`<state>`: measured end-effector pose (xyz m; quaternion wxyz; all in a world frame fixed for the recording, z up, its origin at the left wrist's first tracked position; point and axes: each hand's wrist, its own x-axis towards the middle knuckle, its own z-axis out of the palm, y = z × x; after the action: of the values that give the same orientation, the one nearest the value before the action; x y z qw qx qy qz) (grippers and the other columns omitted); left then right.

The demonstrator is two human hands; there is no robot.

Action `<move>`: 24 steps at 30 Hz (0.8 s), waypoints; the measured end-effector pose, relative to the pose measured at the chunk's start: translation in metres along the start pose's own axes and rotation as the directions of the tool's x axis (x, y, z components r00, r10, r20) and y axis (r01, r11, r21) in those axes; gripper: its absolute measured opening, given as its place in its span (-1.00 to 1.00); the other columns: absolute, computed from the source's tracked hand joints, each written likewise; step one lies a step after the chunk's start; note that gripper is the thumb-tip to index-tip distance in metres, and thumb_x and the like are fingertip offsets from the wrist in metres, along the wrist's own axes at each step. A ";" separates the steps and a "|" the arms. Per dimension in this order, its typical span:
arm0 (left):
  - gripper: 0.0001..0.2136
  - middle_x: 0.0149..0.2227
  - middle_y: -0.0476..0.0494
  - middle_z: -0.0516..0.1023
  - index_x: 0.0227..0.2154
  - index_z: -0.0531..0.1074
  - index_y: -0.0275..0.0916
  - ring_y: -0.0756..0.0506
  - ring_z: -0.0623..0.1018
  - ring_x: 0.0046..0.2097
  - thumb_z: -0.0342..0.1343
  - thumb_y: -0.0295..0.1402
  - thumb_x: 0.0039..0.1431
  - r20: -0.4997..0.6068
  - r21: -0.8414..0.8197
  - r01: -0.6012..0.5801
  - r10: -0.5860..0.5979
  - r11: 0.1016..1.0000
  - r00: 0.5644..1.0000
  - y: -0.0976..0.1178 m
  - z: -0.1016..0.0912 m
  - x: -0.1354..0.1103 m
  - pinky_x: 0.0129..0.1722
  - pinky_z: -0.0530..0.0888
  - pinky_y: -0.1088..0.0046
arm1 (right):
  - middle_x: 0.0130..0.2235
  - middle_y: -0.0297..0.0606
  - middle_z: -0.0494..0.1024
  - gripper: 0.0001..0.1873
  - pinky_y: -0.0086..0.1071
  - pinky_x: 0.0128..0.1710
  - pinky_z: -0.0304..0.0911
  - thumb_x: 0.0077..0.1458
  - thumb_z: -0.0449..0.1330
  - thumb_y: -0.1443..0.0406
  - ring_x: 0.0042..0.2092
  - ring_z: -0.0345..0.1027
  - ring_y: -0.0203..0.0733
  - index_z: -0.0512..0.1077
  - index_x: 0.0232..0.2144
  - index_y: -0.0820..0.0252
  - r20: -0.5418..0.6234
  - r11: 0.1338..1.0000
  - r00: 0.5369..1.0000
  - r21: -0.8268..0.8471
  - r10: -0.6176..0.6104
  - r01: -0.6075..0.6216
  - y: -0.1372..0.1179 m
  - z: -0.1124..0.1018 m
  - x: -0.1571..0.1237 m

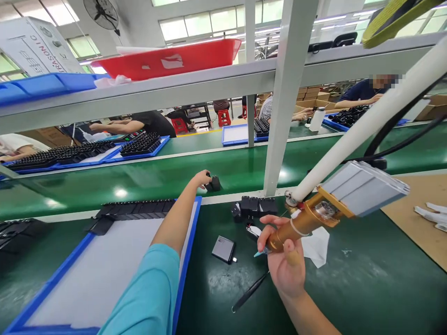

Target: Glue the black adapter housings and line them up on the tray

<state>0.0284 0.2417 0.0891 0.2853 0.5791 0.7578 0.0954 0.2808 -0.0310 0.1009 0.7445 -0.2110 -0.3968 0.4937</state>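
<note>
My left hand [201,178] reaches forward over the green conveyor belt [139,179], its fingers curled on a small black part [213,183] that rests on the belt. My right hand [284,260] is closed round the gold barrel of a tool [300,225] with a grey block head [363,186] that hangs from a white tube [377,116]. A few black parts [254,206] stand in a row just beyond the tool tip. A grey flat part [223,249] lies on the dark mat, with black tweezers [249,292] nearer me.
A blue-rimmed tray [188,260] with a row of black parts along its far edge lies at the left. A white post [286,97] rises from the bench. White cloth [316,246] lies by the tool. Other people work at trays across the belt.
</note>
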 end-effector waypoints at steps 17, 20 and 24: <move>-0.49 0.01 -0.27 0.42 -0.01 0.38 -0.13 -0.31 0.49 0.02 0.26 -0.12 -0.05 -0.054 0.192 -0.234 0.248 0.953 0.967 0.018 0.061 -0.085 -0.05 0.45 0.23 | -0.17 -0.25 0.49 -0.78 -0.37 -0.46 0.28 0.19 0.07 0.13 -0.47 0.35 -0.34 0.37 -0.16 0.05 0.038 1.000 0.999 0.010 0.013 -0.013 -0.003 0.002 -0.002; -0.52 -0.01 -0.28 0.46 -0.02 0.41 -0.17 -0.29 0.53 -0.03 0.13 0.01 0.08 0.008 0.131 -0.290 0.292 0.948 0.956 0.015 0.070 -0.103 -0.08 0.46 0.24 | -0.18 -0.26 0.49 -0.79 -0.38 -0.47 0.26 0.19 0.08 0.15 -0.47 0.35 -0.35 0.37 -0.16 0.06 0.032 1.000 0.999 0.025 0.011 -0.012 -0.002 0.002 -0.001; -0.31 0.17 -0.22 0.38 0.19 0.25 -0.08 -0.27 0.48 0.09 0.18 0.07 0.02 0.139 -0.015 -0.411 0.409 0.911 0.902 0.000 0.059 -0.111 0.01 0.44 0.29 | -0.19 -0.26 0.49 -0.78 -0.39 -0.48 0.25 0.18 0.09 0.14 -0.47 0.35 -0.35 0.37 -0.17 0.07 0.022 1.000 1.000 0.019 0.008 -0.008 -0.002 0.002 0.000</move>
<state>0.0784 0.1271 0.0768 0.3068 0.7328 0.5979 0.1072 0.2798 -0.0320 0.1034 0.7402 -0.2001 -0.3992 0.5026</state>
